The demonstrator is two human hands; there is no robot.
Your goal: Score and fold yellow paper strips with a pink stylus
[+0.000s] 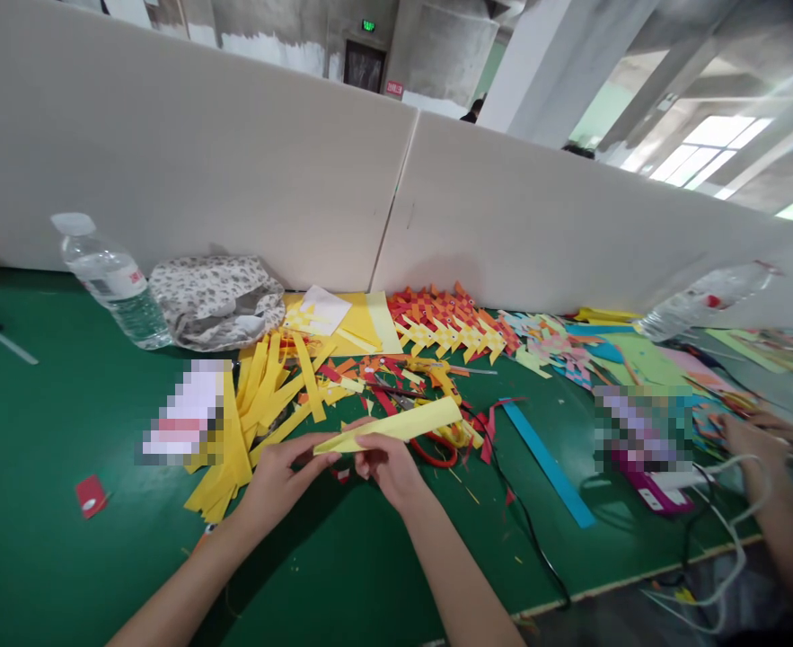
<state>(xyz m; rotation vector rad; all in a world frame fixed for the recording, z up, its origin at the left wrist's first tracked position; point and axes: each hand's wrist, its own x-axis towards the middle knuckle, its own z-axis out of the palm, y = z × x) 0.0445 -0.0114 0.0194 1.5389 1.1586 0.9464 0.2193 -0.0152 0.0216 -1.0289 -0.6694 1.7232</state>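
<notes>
A pale yellow paper strip (413, 424) is held up between my two hands above the green table. My left hand (286, 478) pinches its left end between thumb and fingers. Farther along, near the middle, my right hand (388, 465) grips the same strip with closed fingers. The strip's far end points right and slightly up, and looks folded along its length. Beside my left hand lies a pile of yellow strips (261, 395). Behind the held strip are red-handled scissors (440, 451), partly hidden, and a yellow glue gun (440, 377).
Woven paper pieces (443, 323) and scraps stand against the white partition (234, 135). A water bottle (117, 283) and cloth bag (217, 296) are at left. A black cable (521, 503) and blue strip (548, 463) lie right. Another person's hands (750, 440) work at far right.
</notes>
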